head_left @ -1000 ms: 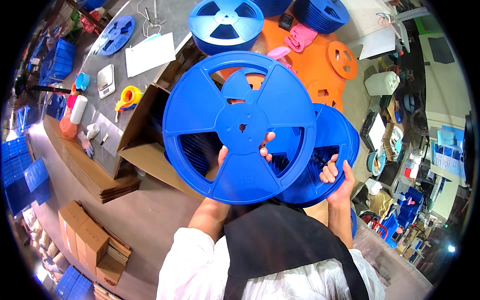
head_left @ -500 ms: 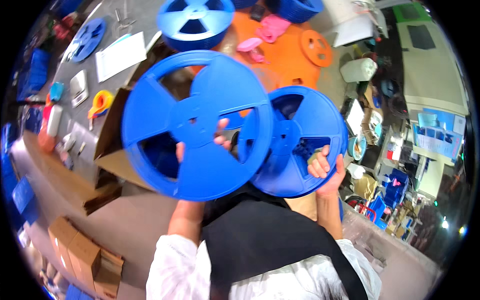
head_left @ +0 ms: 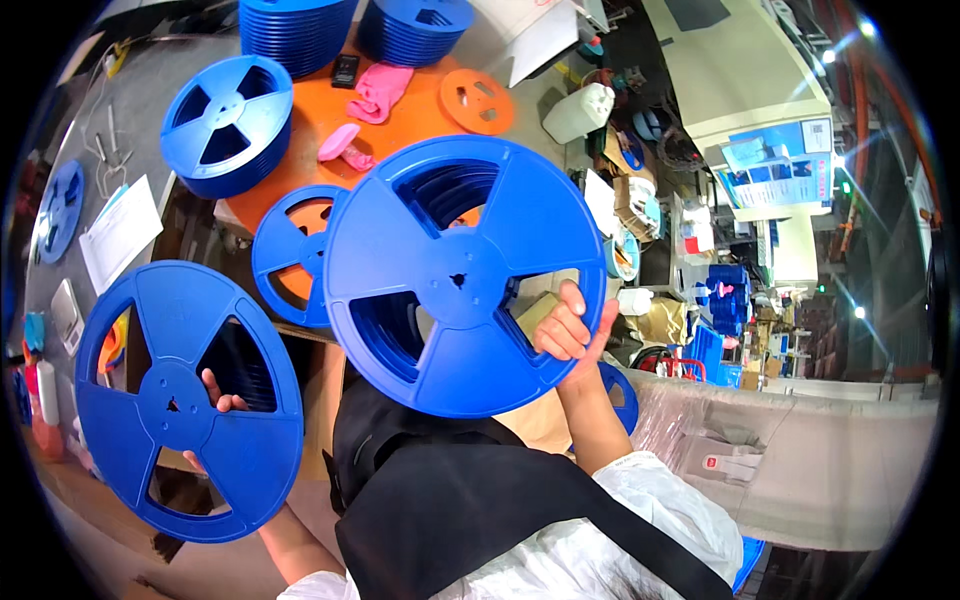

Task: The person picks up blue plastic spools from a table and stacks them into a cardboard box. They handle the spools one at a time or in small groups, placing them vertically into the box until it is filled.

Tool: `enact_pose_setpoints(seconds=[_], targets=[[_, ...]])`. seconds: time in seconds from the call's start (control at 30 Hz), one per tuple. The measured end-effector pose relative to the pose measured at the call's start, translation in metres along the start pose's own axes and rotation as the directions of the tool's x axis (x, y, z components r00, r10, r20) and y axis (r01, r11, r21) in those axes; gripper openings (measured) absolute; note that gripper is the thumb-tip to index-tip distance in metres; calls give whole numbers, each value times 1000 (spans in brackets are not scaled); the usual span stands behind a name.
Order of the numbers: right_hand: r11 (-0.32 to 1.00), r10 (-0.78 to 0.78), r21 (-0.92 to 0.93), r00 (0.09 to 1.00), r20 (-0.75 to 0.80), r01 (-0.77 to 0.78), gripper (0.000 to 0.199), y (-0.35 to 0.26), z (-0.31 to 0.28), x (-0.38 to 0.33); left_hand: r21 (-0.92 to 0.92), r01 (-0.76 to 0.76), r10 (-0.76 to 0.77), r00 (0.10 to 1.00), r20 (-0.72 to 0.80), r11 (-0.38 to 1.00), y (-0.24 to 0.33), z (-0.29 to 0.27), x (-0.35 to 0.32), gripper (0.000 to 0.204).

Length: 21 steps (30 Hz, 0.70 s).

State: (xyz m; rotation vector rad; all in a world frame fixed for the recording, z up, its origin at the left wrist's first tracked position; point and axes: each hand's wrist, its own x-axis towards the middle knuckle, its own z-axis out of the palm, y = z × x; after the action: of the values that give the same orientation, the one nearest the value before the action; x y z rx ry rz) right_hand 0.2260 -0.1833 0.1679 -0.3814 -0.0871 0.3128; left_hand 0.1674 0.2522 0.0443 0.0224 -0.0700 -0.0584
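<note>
My left hand (head_left: 213, 400) grips a large blue plastic reel (head_left: 185, 400) through one of its cut-outs, holding it low on the left. My right hand (head_left: 572, 328) holds a second large blue reel (head_left: 462, 275) by its lower right rim, face toward me, in the middle of the view. The two reels are apart. A smaller blue reel (head_left: 290, 255) lies behind them at the edge of an orange table (head_left: 400, 125).
Stacks of blue reels (head_left: 225, 125) (head_left: 295, 30) (head_left: 415, 25), pink gloves (head_left: 378, 88) and an orange reel (head_left: 476, 102) sit on the orange table. White papers (head_left: 118, 232) lie on a grey table at left. Cardboard boxes, a white jug (head_left: 580, 110) and machines stand at right.
The two reels, held overlapping in front of me, have been pulled apart: the left one swung down and left, the right one came to the centre.
</note>
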Motion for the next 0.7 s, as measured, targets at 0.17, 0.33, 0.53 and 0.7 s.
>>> enact_pose_setpoints(seconds=[0.17, 0.33, 0.53, 0.7], targets=[[997, -22, 77, 996, -82, 29, 44, 11, 4, 17, 317, -111, 191, 954, -232, 942, -19, 10, 1, 76], [1000, 13, 29, 998, -59, -11, 45, 18, 1, 29, 496, 155, 139, 851, -506, 855, -49, 30, 21, 65], [842, 235, -438, 945, -229, -315, 53, 88, 33, 44, 570, 510, -98, 794, -600, 644, -106, -1, 47, 46], [440, 344, -793, 895, -285, -422, 46, 125, 38, 42, 322, 588, -279, 708, -649, 742, -152, 32, 61, 33]])
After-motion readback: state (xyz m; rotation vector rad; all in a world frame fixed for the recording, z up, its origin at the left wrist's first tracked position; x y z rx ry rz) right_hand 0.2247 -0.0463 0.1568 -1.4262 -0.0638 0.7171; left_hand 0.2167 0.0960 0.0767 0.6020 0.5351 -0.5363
